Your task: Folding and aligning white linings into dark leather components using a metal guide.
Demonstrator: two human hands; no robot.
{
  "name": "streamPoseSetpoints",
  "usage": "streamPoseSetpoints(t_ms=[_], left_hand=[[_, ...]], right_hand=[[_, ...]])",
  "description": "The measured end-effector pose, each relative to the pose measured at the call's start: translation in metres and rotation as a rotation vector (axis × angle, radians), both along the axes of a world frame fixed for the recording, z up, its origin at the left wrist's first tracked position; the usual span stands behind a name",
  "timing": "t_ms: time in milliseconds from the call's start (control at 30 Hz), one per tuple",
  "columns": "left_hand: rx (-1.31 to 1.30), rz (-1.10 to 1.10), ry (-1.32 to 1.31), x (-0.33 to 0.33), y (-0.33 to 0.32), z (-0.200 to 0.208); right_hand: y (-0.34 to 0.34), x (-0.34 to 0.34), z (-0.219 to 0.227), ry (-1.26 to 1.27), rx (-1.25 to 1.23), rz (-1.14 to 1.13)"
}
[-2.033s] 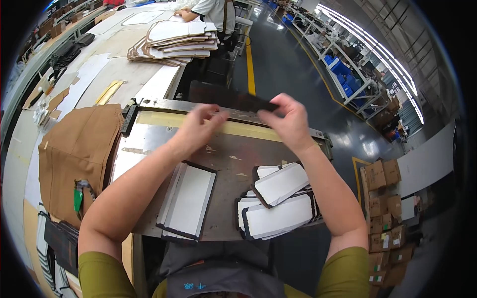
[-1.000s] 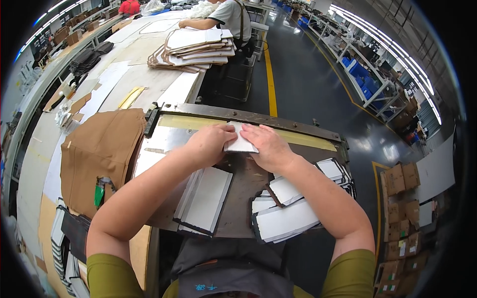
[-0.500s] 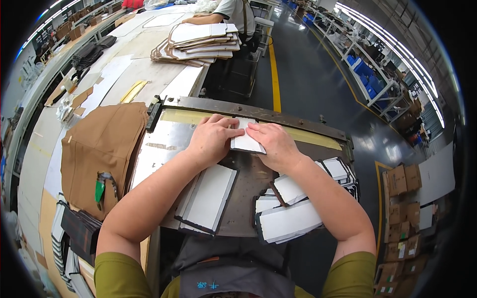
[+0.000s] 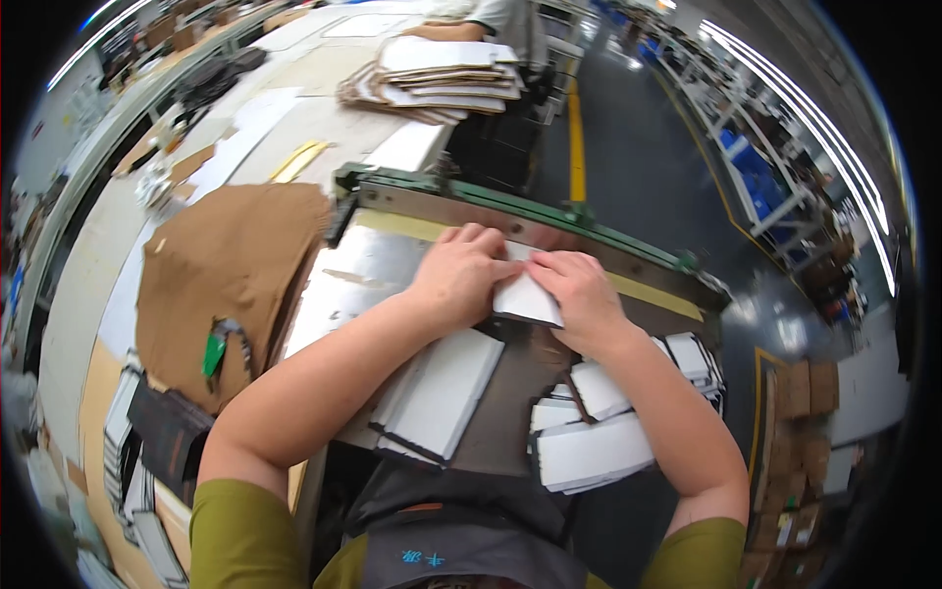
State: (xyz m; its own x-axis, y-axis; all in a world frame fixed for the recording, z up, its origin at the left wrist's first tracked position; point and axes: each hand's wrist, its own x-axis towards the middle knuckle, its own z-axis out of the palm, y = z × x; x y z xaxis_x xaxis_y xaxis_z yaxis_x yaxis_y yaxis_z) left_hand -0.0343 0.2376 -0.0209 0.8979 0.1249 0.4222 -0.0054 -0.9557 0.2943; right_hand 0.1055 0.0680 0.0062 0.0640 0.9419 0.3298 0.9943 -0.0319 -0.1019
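Observation:
A white dark-edged panel [image 4: 529, 299] lies flat on a metal machine bed [image 4: 505, 422], its far end by a long metal bar [image 4: 510, 228]. My left hand [image 4: 461, 275] rests on the panel's left side, fingers bent and thumb across its top. From the right, my right hand [image 4: 579, 294] presses on it, fingertips close to the left thumb. The two hands hold the panel between them and hide part of its edges. Below my left forearm lies a stack of similar white panels [image 4: 442, 393]. More panels [image 4: 594, 454] are piled loosely under my right forearm.
Brown fabric pieces [image 4: 221, 285] with a green-handled tool [image 4: 214, 353] lie to the left. A stack of white-topped brown-edged sheets [image 4: 442, 74] stands on the far table, beside a person [image 4: 510, 29]. Cardboard boxes [image 4: 810, 393] stand at the right.
The scene has shifted rightward in the picture. The bar at the bed's far edge now shows a green part above its metal face. Both hands stay on the panel.

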Motion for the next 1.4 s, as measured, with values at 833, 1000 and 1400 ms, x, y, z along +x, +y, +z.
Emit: streamPoseSetpoints(t_ms=[833,1000,1400], left_hand=[[0.027,-0.326,-0.18,-0.003,0.02,0.032],[0.297,-0.442,0.036,-0.062,0.005,0.058],[0.382,-0.243,0.213,-0.06,-0.026,0.018]], right_hand=[[-0.029,0.013,0.059,0.29,-0.254,-0.03],[-0.063,-0.013,0.109,0.468,-0.723,-0.197],[-0.075,-0.027,0.055,0.056,-0.474,0.056]])
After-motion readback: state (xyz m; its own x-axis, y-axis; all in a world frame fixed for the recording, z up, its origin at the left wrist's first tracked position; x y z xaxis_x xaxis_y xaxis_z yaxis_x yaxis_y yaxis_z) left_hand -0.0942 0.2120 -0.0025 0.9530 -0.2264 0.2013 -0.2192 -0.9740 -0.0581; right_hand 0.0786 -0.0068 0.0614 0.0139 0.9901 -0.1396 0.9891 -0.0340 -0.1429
